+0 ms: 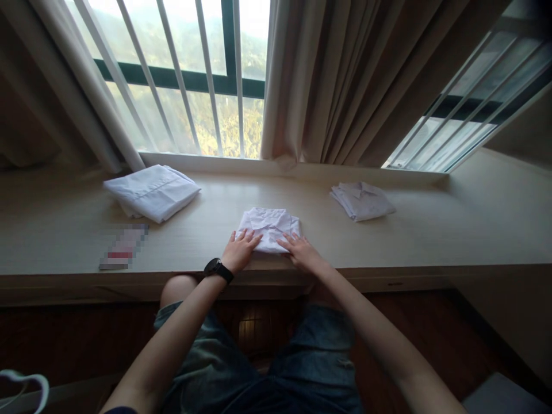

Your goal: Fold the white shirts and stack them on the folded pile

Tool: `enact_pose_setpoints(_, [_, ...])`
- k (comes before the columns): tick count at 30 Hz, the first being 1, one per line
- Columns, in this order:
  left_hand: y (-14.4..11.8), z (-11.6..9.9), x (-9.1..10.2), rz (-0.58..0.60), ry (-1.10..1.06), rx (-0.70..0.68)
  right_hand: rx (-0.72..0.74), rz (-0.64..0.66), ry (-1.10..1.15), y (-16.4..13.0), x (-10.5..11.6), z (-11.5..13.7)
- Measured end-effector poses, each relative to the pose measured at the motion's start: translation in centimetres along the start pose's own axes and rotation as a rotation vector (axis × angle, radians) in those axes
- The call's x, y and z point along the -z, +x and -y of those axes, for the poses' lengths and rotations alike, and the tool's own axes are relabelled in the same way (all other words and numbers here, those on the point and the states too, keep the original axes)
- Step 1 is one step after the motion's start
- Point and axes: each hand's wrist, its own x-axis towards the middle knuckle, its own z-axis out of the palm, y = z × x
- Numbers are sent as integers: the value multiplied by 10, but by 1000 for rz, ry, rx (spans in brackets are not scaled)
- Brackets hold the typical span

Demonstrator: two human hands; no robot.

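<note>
A white collared shirt, folded into a neat rectangle, lies on the desk in front of me with its collar toward the window. My left hand rests on its near left corner, fingers spread and flat. On the near right corner lies my right hand, its fingers also stretched out over the cloth. Neither hand grips the fabric. Another folded white shirt lies farther right, collar up. To the left sits a larger folded white cloth.
A blurred-out flat item lies near the front left of the pale desk. Behind the desk are a barred window and long curtains. A white curved object shows at the bottom left.
</note>
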Motion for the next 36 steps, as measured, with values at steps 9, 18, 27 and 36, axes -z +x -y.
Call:
enact_pose_setpoints(9, [-8,-9,-2,-7,-167,32,-47,-77,168,9,1,5])
enact_pose_setpoints(18, [30,5,-41,-130,-141,244,-419,-153,183,46,-37,25])
enact_pose_setpoints(27, [19,27,-65,-392,-258,330,-442,-467,452,7,-69,-26])
enact_pose_setpoints(36, [13,25,-53,-446,-475,404,-625,-570,503,2,-63,-2])
